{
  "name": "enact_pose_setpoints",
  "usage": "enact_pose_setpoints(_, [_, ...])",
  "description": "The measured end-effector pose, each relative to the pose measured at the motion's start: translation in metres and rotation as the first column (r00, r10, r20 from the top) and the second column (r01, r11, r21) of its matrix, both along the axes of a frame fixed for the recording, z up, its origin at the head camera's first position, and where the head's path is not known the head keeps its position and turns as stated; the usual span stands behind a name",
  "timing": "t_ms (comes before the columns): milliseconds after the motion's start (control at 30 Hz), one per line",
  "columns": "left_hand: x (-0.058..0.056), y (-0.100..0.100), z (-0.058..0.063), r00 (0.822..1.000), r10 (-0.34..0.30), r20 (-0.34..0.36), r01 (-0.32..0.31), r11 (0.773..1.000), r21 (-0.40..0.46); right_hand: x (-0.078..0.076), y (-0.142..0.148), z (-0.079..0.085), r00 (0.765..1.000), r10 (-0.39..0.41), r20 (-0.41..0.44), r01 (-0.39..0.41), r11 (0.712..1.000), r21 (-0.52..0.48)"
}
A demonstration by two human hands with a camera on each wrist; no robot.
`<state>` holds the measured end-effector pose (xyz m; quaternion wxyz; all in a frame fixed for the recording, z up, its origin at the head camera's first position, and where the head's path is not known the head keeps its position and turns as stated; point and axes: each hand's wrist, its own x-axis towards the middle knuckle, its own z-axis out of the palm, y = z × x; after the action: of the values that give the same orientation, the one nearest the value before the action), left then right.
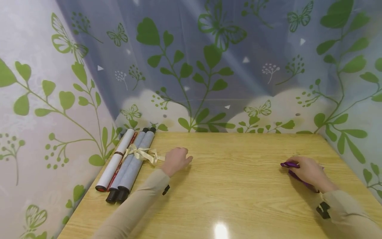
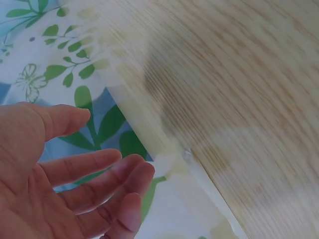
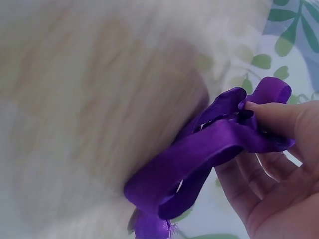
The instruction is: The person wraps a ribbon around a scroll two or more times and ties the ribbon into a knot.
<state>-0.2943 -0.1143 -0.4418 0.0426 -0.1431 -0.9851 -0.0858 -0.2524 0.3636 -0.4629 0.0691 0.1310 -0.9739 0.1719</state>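
Note:
Between the thumb and fingers of my right hand (image 1: 310, 173) a purple satin ribbon (image 3: 199, 142) is pinched; it hangs in loops, with one frayed end low in the right wrist view. My left hand (image 1: 176, 161) hovers over the table just right of the rolled scrolls, fingers loosely bent and holding nothing. Two grey-blue scrolls (image 1: 138, 166) with black end knobs lie side by side, a cream ribbon (image 1: 140, 153) tied in a bow around them. Beside them lie a thin red patterned roll (image 1: 114, 177) and a white scroll (image 1: 112, 167) with a dark band.
The wooden table (image 1: 226, 186) reaches back to a patterned curtain (image 1: 191, 66) with green leaves and butterflies, which also hangs along both sides. All the scrolls lie at the table's left edge. A bright light reflection shows near the front.

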Motion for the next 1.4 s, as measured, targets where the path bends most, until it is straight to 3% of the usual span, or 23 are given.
enact_pose_setpoints(267, [0.003, 0.016, -0.001, 0.985, -0.101, -0.138, 0.109, 0.993, 0.048, -0.008, -0.029, 0.007, 1.000, 0.020, 0.009, -0.020, 0.999, -0.029])
enact_pose_setpoints(400, [0.005, 0.024, 0.001, 0.976, -0.130, -0.173, 0.149, 0.983, 0.103, -0.013, -0.040, 0.008, 1.000, 0.028, 0.004, -0.028, 0.999, -0.044])
enact_pose_setpoints(600, [0.005, 0.033, 0.000, 0.962, -0.144, -0.232, 0.173, 0.979, 0.109, -0.021, -0.056, 0.010, 0.999, 0.036, -0.023, -0.037, 0.997, -0.073])
enact_pose_setpoints(800, [0.006, 0.044, -0.001, 0.940, -0.200, -0.276, 0.246, 0.959, 0.143, -0.029, -0.076, 0.014, 0.999, 0.046, -0.006, -0.046, 0.991, -0.125])
enact_pose_setpoints(967, [0.007, 0.052, -0.001, 0.922, -0.226, -0.313, 0.284, 0.947, 0.153, -0.033, -0.090, 0.019, 0.997, 0.059, -0.039, -0.064, 0.987, -0.145])
enact_pose_setpoints(1067, [0.006, 0.055, -0.003, 0.918, -0.238, -0.316, 0.299, 0.941, 0.159, -0.036, -0.100, 0.020, 0.996, 0.067, -0.052, -0.074, 0.983, -0.168])
enact_pose_setpoints(1400, [0.006, 0.066, -0.004, 0.928, -0.276, -0.249, 0.326, 0.926, 0.190, -0.041, -0.140, 0.025, 0.995, 0.086, -0.055, -0.096, 0.972, -0.213])
